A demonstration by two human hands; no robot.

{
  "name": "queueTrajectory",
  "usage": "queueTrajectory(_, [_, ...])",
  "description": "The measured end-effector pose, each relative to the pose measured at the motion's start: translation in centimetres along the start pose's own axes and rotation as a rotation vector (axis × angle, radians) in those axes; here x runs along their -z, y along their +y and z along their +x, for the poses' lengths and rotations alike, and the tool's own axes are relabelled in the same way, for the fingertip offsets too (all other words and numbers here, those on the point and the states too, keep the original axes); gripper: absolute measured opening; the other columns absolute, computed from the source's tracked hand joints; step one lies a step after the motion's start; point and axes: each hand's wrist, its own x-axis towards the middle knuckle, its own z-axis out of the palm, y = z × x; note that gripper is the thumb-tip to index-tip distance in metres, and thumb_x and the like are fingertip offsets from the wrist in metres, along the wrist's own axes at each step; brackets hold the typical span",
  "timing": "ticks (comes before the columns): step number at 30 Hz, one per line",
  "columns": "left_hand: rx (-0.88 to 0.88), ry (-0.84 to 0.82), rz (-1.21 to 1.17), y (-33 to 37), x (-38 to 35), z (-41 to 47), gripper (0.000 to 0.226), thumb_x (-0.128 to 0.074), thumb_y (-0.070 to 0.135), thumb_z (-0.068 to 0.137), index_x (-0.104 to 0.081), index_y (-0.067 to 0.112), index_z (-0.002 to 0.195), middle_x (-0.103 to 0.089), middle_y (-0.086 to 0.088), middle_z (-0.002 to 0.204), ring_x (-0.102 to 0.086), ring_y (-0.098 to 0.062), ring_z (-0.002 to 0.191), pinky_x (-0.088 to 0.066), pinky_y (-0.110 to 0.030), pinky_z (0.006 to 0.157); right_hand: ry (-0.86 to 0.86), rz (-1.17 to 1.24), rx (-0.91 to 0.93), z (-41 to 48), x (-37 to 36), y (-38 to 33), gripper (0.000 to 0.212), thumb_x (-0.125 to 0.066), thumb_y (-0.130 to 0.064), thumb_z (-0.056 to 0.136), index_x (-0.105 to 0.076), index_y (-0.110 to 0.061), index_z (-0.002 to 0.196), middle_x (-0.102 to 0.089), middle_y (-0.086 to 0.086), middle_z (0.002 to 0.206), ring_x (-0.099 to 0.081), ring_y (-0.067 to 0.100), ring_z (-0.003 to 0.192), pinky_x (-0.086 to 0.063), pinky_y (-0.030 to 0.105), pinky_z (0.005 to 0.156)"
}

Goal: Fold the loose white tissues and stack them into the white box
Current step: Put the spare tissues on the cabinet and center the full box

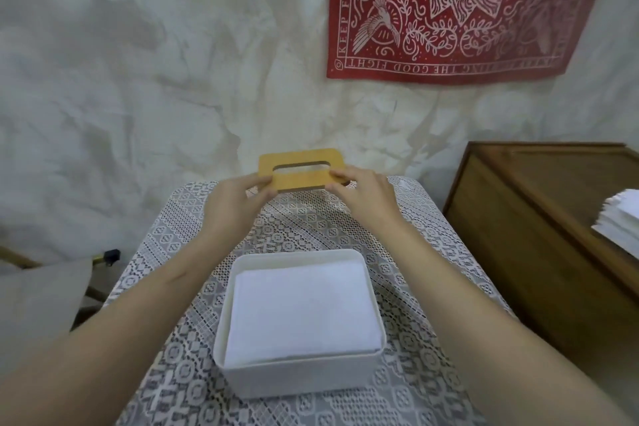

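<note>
Lid (301, 180) hangs beyond the box (301, 380), ends pinched by fingers (257, 183) of left hand (235, 204) and right hand (364, 199); lowered crooked, it may jam on the rim or crease tissues (301, 308) stacked inside.

Bare forearms; bare left hand (235, 205), bare right hand (363, 201); slim fingers.

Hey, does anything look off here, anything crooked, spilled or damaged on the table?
Nothing stands out. The folded tissues lie flat and square inside the white box. Its wooden lid is off, held by the left hand and right hand over the far end of the table. No spill or damage shows.
</note>
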Motion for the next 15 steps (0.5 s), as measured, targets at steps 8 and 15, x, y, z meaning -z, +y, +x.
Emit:
queueTrajectory(8, [-0.01, -0.006, -0.097, 2.2, 7.6, -10.8, 0.036, -0.073, 0.044, 0.092, -0.073, 0.033, 0.127, -0.07, 0.009, 0.133, -0.063, -0.016, 0.124, -0.048, -0.041, 0.106, 0.031, -0.01, 0.075, -11.7, 4.9, -6.0, 0.039, -0.067, -0.044, 0.095, -0.069, -0.029, 0.131, -0.072, -0.012, 0.124, -0.063, 0.009, 0.117, -0.043, 0.026, 0.092])
queueTrajectory(15, [0.024, 0.0, -0.103, 3.7, 9.6, -19.6, 0.038, -0.073, 0.037, 0.094, -0.071, 0.029, 0.131, -0.063, 0.008, 0.143, -0.057, -0.016, 0.131, -0.041, -0.033, 0.106, 0.041, -0.03, 0.053, -20.3, 6.3, -7.3, 0.04, -0.066, -0.044, 0.096, -0.066, -0.033, 0.134, -0.052, -0.006, 0.151, -0.054, 0.016, 0.134, -0.039, 0.036, 0.109])
